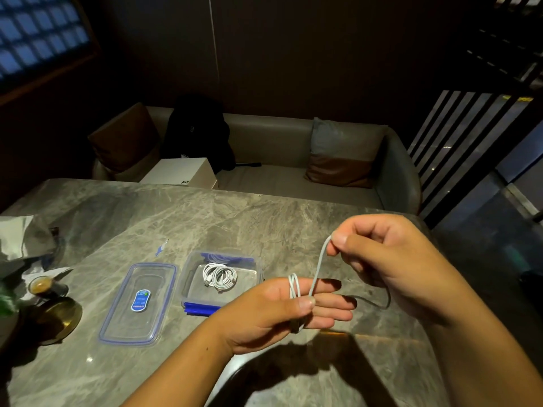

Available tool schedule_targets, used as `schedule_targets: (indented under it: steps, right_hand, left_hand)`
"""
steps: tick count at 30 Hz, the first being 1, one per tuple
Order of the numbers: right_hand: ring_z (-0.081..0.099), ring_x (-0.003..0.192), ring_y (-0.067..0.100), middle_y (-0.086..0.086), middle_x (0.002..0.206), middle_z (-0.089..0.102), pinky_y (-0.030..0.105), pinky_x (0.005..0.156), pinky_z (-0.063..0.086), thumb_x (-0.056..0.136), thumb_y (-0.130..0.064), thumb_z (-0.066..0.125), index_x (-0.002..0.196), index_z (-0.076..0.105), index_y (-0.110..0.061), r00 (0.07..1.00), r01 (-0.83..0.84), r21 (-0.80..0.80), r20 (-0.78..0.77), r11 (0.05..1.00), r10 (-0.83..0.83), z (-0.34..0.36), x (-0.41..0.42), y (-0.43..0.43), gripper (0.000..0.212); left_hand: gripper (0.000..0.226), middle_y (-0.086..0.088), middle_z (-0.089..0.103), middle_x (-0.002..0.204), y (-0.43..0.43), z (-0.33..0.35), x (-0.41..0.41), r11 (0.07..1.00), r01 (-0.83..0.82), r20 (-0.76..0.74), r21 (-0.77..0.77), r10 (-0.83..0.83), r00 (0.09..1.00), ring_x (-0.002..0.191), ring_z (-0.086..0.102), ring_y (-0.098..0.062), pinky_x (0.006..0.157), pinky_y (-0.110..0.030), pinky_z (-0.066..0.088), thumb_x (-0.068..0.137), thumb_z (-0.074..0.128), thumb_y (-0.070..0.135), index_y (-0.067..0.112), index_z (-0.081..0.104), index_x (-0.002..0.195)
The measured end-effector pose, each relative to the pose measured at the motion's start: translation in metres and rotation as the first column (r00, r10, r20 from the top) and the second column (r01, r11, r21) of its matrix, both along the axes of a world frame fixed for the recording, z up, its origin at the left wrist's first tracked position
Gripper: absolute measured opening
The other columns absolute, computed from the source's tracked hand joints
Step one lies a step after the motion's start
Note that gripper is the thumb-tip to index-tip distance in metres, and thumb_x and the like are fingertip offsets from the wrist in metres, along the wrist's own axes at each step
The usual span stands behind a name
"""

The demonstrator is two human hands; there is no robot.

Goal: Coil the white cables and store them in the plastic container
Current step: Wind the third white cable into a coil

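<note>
A white cable (pixel 319 265) is wound in a few loops around the fingers of my left hand (pixel 282 309), with my thumb pressing it down. From there it rises to my right hand (pixel 388 259), which pinches it between thumb and forefinger above and to the right. The cable's tail trails down under my right hand. The clear plastic container (pixel 188 277) with blue clips stands on the table just left of my left hand. Two coiled white cables (pixel 219 276) lie inside it. Its clear lid (pixel 138 304) lies flat on the table to the left.
The marble table (pixel 235 218) carries a small cup of coffee (pixel 41 284), a brass dish (pixel 58 318) and crumpled paper (pixel 17 239) at the left edge. Beyond the table a sofa holds cushions, a dark bag (pixel 197 130) and a white box (pixel 179 173).
</note>
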State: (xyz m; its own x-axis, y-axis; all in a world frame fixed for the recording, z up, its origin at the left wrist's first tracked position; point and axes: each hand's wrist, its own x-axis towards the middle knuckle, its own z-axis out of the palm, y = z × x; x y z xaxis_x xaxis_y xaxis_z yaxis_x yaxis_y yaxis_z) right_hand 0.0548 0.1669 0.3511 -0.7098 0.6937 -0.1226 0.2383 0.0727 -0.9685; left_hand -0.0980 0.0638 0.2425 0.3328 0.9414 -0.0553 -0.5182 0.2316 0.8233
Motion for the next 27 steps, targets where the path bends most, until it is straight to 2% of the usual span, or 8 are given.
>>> schedule_targets:
  steps: [2, 6, 9, 12, 14, 17, 22, 27]
  right_hand:
    - [0.032, 0.043, 0.01, 0.002, 0.049, 0.046, 0.019, 0.04, 0.025, 0.091, -0.014, 0.061, 0.074, 0.073, -0.005, 1.0, -0.011, 0.004, -0.025, 1.0, 0.011, 0.002, -0.002, 0.002, 0.022]
    - [0.035, 0.043, 0.009, 0.003, 0.05, 0.049, 0.017, 0.04, 0.028, 0.091, -0.013, 0.063, 0.073, 0.073, -0.007, 0.995, -0.092, 0.039, -0.021, 0.995, 0.093, 0.003, -0.006, 0.004, 0.021]
    - [0.037, 0.043, 0.009, 0.003, 0.05, 0.052, 0.016, 0.04, 0.029, 0.092, -0.011, 0.062, 0.072, 0.073, -0.008, 0.99, -0.137, 0.048, -0.029, 0.989, 0.138, 0.0, -0.014, 0.007, 0.023]
    - [0.036, 0.044, 0.01, 0.004, 0.05, 0.051, 0.016, 0.04, 0.028, 0.093, -0.011, 0.061, 0.072, 0.072, -0.005, 0.989, -0.138, 0.023, -0.057, 0.99, 0.139, -0.004, -0.021, 0.012, 0.024]
    - [0.036, 0.045, 0.008, 0.004, 0.05, 0.05, 0.016, 0.041, 0.027, 0.093, -0.014, 0.063, 0.071, 0.071, -0.006, 0.987, -0.149, -0.007, -0.065, 0.989, 0.148, -0.007, -0.026, 0.015, 0.024]
    - [0.034, 0.044, 0.008, 0.002, 0.05, 0.048, 0.018, 0.041, 0.024, 0.089, -0.02, 0.063, 0.072, 0.07, -0.008, 0.984, -0.167, -0.078, -0.081, 0.983, 0.161, -0.015, -0.029, 0.021, 0.022]
    - [0.033, 0.042, 0.007, 0.001, 0.049, 0.047, 0.016, 0.039, 0.024, 0.094, -0.014, 0.059, 0.071, 0.068, -0.008, 0.986, -0.16, -0.198, -0.074, 0.967, 0.148, -0.032, -0.033, 0.026, 0.026]
    - [0.029, 0.038, 0.005, 0.0, 0.049, 0.045, 0.02, 0.039, 0.016, 0.097, -0.012, 0.053, 0.062, 0.064, -0.014, 0.976, -0.215, -0.453, -0.136, 0.865, 0.171, -0.068, -0.038, 0.023, 0.037]
  left_hand:
    - [0.06, -0.031, 0.05, 0.141, 0.001, 0.004, -0.002, 1.0, 0.0, -0.004, -0.001, 0.0, 1.0, 0.131, 0.05, -0.042, 0.109, -0.041, 0.042, 0.095, 0.058, 0.019, -0.008, 0.035, 0.143]
    - [0.045, -0.025, 0.054, 0.14, 0.001, 0.006, -0.006, 1.0, 0.014, -0.173, 0.023, -0.01, 0.985, 0.131, 0.052, -0.038, 0.11, -0.041, 0.042, 0.099, 0.044, 0.004, -0.003, 0.04, 0.142]
    - [0.038, -0.018, 0.06, 0.135, 0.0, 0.01, -0.003, 0.999, 0.041, -0.19, 0.007, -0.039, 0.981, 0.129, 0.055, -0.036, 0.11, -0.041, 0.042, 0.1, 0.043, 0.002, 0.007, 0.047, 0.138]
    - [0.043, -0.028, 0.052, 0.14, 0.0, 0.011, 0.002, 0.996, 0.084, -0.175, 0.028, -0.078, 0.982, 0.131, 0.051, -0.042, 0.113, -0.049, 0.038, 0.102, 0.039, 0.004, -0.004, 0.038, 0.144]
    - [0.045, -0.031, 0.048, 0.142, 0.0, 0.014, 0.003, 0.991, 0.123, -0.187, 0.047, -0.112, 0.976, 0.131, 0.049, -0.044, 0.111, -0.047, 0.039, 0.102, 0.037, 0.004, -0.007, 0.035, 0.146]
    - [0.045, -0.033, 0.048, 0.141, 0.001, 0.02, 0.003, 0.986, 0.151, -0.181, 0.068, -0.137, 0.974, 0.13, 0.049, -0.047, 0.108, -0.043, 0.042, 0.101, 0.035, 0.002, -0.007, 0.037, 0.145]
    - [0.048, -0.039, 0.046, 0.138, -0.001, 0.027, 0.006, 0.98, 0.178, -0.149, 0.091, -0.163, 0.975, 0.128, 0.048, -0.051, 0.105, -0.037, 0.045, 0.095, 0.031, -0.005, -0.011, 0.039, 0.142]
    - [0.05, -0.046, 0.043, 0.136, 0.0, 0.032, 0.012, 0.981, 0.153, -0.132, 0.122, -0.136, 0.982, 0.125, 0.048, -0.055, 0.104, -0.037, 0.046, 0.091, 0.031, -0.006, -0.015, 0.037, 0.14]
